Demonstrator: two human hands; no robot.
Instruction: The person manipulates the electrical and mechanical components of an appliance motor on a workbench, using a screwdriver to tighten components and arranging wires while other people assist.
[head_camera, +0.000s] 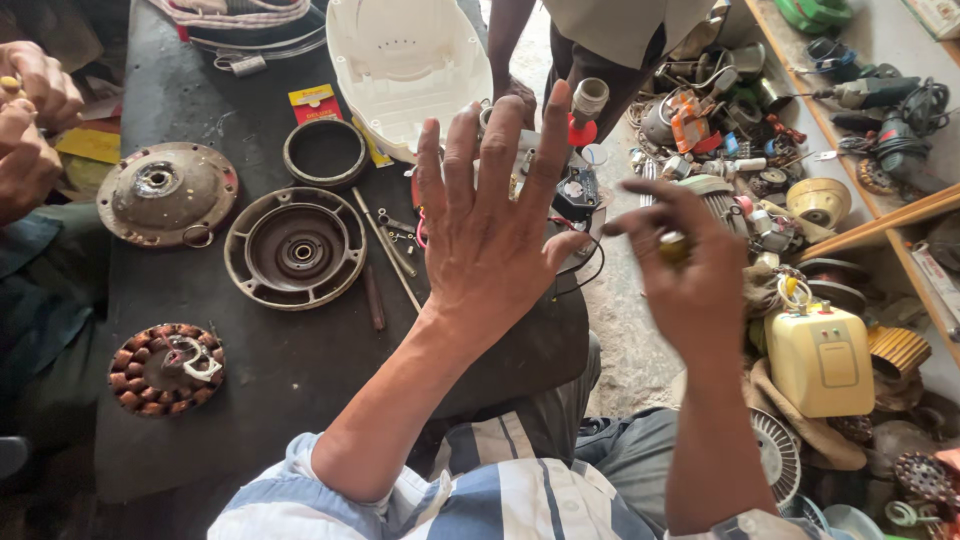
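**Above the dark table, two hands in the air**

Left hand (490, 220) is spread flat and holds nothing. Right hand (690, 265) pinches a small yellow piece (673, 247) just beside it. Round fan motor housing (295, 248) lies well left. Table edge (560, 330) sits under the wrist.

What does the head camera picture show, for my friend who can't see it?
A person's left hand is raised, fingers spread, above a dark table holding round metal motor covers and a copper-wound coil. Their right hand pinches a small yellowish part beside a heap of tools and parts.
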